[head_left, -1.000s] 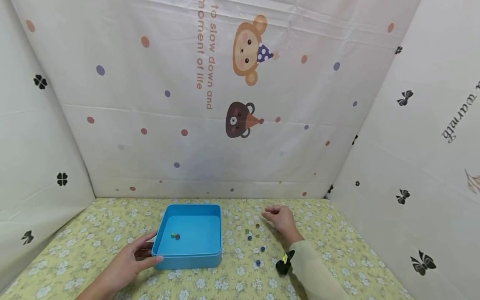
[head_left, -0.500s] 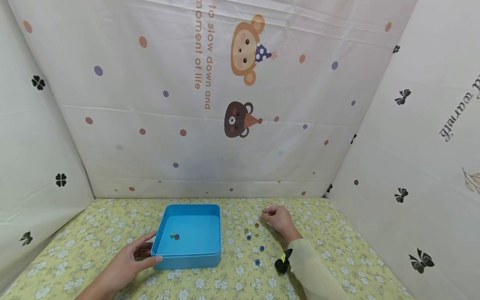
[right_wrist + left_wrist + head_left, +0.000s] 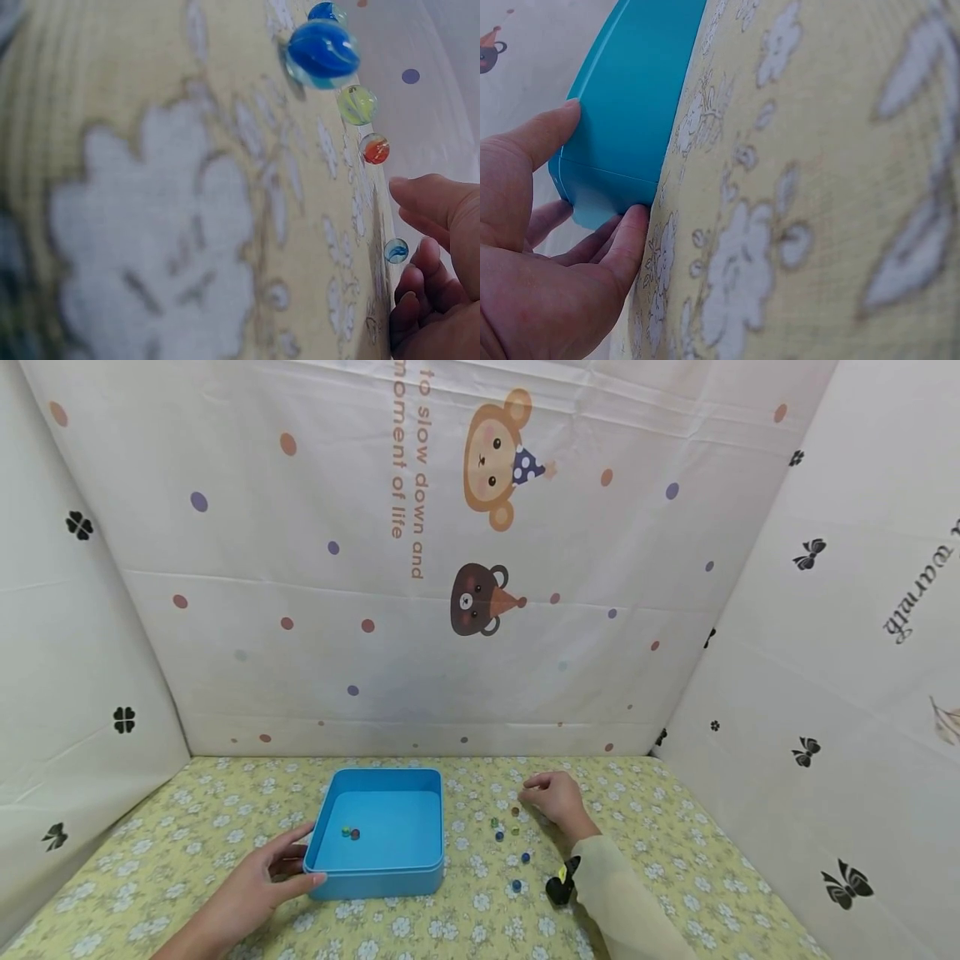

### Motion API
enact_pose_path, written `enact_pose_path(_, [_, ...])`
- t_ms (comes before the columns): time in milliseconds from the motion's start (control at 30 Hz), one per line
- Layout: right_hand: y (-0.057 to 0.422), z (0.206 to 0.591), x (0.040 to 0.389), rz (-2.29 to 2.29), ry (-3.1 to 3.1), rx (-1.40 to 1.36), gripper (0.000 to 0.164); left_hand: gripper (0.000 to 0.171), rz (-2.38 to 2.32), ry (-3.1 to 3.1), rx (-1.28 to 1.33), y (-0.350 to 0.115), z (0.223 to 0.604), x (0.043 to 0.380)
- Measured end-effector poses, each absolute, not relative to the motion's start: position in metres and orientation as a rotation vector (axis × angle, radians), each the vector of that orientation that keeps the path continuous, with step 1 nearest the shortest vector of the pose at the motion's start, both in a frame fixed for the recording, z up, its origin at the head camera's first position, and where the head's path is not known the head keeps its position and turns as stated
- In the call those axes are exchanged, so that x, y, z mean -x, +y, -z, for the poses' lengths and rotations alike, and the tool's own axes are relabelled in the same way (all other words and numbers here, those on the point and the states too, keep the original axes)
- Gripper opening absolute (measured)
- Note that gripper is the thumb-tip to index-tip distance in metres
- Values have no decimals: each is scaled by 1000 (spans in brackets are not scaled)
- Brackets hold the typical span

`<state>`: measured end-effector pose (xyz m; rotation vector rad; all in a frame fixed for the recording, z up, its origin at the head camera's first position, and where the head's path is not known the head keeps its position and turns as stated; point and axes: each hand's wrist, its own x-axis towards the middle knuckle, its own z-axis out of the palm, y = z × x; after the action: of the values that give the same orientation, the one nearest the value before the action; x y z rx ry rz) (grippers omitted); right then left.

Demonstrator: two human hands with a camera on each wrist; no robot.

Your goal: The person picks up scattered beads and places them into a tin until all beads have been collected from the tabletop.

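Observation:
My left hand (image 3: 258,877) grips the near left corner of a blue square box (image 3: 375,882). In the left wrist view the thumb presses the box wall (image 3: 630,112) while the fingers curl round its corner. Inside lie a green marble (image 3: 346,832) and a red one (image 3: 356,834), side by side. My right hand (image 3: 555,799) is low over the cloth, beyond the loose marbles. A light blue marble (image 3: 396,250) sits close to its fingertips in the right wrist view, with the thumb apart from it. Contact with the other fingers is unclear.
Loose on the floral cloth (image 3: 465,927) lie several marbles: brown (image 3: 515,812), green (image 3: 494,822), yellow-green (image 3: 515,831) and blue (image 3: 526,857). A black device (image 3: 558,891) sits at the right sleeve (image 3: 622,893). Printed white sheets (image 3: 405,652) enclose the back and sides.
My right hand has shifted slightly left, and its forearm and the black device moved a little left too. The left hand, box and visible marbles stay put.

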<state>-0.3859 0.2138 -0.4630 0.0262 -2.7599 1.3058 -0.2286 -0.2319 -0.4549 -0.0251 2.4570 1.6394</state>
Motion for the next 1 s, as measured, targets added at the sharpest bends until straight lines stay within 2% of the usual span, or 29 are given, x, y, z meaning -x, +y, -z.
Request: enact_pose_path(1000, [212,465,389,-1311,-2761,-18,11,89,-1661,2431,44,-232,455,227])
